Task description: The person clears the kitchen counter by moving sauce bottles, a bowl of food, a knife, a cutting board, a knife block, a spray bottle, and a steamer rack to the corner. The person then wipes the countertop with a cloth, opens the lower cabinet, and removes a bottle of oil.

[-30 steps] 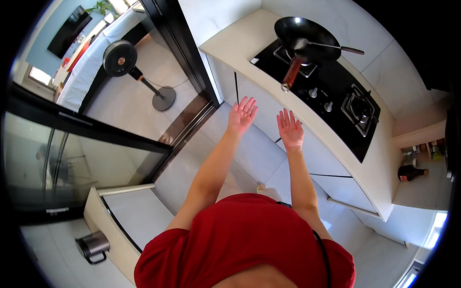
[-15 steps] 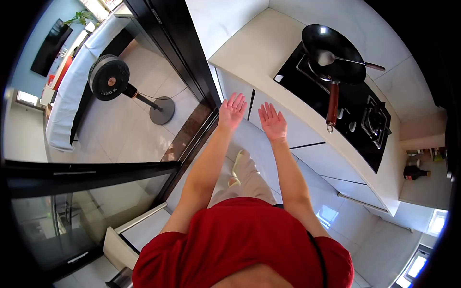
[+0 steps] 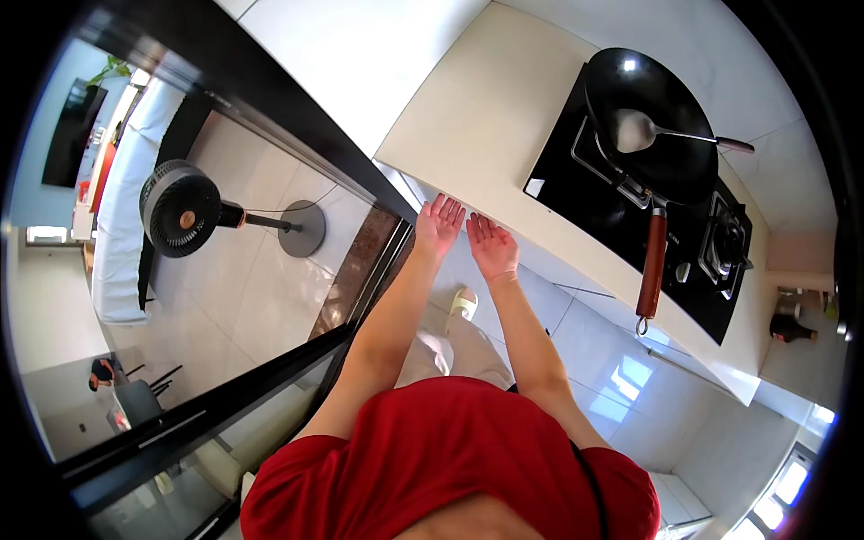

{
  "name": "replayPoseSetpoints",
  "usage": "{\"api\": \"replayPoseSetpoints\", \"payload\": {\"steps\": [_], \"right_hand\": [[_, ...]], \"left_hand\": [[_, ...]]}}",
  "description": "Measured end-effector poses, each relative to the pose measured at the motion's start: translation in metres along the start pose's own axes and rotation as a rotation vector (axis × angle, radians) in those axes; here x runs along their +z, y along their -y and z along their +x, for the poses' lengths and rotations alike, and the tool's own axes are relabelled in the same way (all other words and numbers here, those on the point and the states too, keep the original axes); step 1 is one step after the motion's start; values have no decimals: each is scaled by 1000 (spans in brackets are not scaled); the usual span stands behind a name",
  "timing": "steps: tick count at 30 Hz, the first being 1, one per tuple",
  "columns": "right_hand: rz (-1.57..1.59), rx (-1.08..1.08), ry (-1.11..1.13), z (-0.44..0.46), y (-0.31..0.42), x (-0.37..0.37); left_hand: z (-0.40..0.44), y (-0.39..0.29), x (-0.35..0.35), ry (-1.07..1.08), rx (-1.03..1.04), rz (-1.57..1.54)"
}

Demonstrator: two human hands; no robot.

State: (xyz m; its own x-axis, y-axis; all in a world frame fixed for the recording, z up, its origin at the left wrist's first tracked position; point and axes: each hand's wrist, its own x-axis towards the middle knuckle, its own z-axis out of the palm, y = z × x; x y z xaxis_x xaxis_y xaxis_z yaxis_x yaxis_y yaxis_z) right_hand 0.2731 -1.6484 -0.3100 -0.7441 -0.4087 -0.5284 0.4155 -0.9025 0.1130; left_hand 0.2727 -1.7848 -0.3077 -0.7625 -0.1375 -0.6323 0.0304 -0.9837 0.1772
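Observation:
Both palms face up in front of my body, side by side, with nothing in them. My left hand point(image 3: 438, 225) is open, fingers stretched out, nearest the dark door frame point(image 3: 333, 126) and the counter's corner. Close beside it, my right hand point(image 3: 492, 247) is also open, its fingers pointing toward the edge of the pale countertop point(image 3: 486, 99). On the black gas stove point(image 3: 621, 211) rests a black wok point(image 3: 670, 162); its brown wooden handle point(image 3: 652, 261) reaches out over the counter's front edge. A metal spatula point(image 3: 635, 131) with a dark grip lies across the wok.
Left of the doorway, a black standing fan point(image 3: 180, 209) stands on tiled floor beside a white-covered table point(image 3: 126, 216). A glass door panel point(image 3: 270, 423) crosses the lower left. A dark bottle point(image 3: 792, 328) lies to the right in view. A person point(image 3: 101, 373) appears far left.
My hands have come closer together and remain palm up. The view has shifted nearer the counter and stove, and my feet have changed position. A person now shows at far left.

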Motion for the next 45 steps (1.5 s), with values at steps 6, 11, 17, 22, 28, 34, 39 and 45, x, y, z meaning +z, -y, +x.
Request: {"api": "replayPoseSetpoints", "payload": {"steps": [6,11,17,22,28,34,39,45], "right_hand": [[57,-68,-30,7,-10,-4],[128,-92,-35,23,-27,-4],[181,-330,-63,28,-42,13],[196,-386,-54,30,-54,18],[221,-451,-52,27,-72,11],[-24,-608,-223,3,-135,-38],[-177,-605,-331,-9,-188,-20],[54,-725,-255,23,-121,-15]], "left_hand": [[16,-4,5,-88,-42,-13],[27,-14,1,-94,-94,29],[17,-31,18,-12,-148,64],[16,-33,28,23,-192,110],[11,-49,15,0,-331,62],[-2,-87,-32,28,-394,304],[-9,-113,-65,79,-333,754],[-3,-113,-33,-5,-359,404]]}}
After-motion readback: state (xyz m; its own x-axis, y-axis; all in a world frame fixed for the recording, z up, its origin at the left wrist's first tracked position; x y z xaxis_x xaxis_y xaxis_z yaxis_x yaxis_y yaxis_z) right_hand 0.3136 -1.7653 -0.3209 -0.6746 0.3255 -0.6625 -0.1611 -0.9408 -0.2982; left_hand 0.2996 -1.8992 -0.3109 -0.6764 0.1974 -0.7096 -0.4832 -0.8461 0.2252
